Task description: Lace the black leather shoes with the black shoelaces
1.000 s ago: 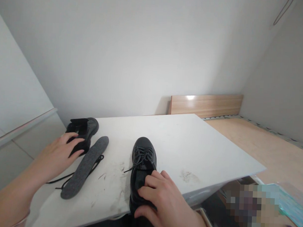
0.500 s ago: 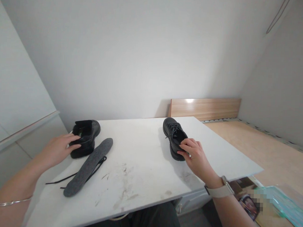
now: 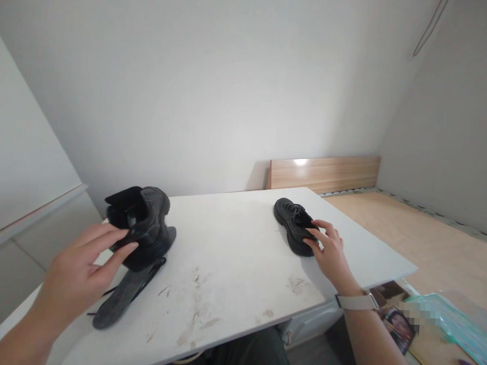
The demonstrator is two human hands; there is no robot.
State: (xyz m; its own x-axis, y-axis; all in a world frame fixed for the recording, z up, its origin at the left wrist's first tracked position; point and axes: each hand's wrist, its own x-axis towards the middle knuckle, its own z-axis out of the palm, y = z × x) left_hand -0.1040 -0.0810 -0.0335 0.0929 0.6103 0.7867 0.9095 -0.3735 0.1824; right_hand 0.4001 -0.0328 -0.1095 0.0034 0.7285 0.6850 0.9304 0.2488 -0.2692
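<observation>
On the left, my left hand (image 3: 95, 260) pinches the heel collar of an unlaced black shoe (image 3: 148, 237). Its tongue stands up, and the shoe appears lifted, partly covering a grey insole (image 3: 121, 300). A black shoelace (image 3: 150, 275) lies by that insole, mostly hidden. Over on the right, my right hand (image 3: 329, 252) grips the heel collar of a laced black shoe (image 3: 292, 219), thumb outside and fingers at the opening. Its toe points away from me, and its sole seems to rest on the table.
Dark smudges mark the white table (image 3: 232, 267). Beyond its right edge are a wooden board (image 3: 323, 174) and a tan surface (image 3: 366, 216). An open drawer space at lower right holds a photo (image 3: 398, 329) and a teal plastic case (image 3: 456, 325).
My left hand has raised the unlaced shoe and brought it nearer, over the insole. The laced shoe has shifted slightly right with my right hand. The view has also moved a little.
</observation>
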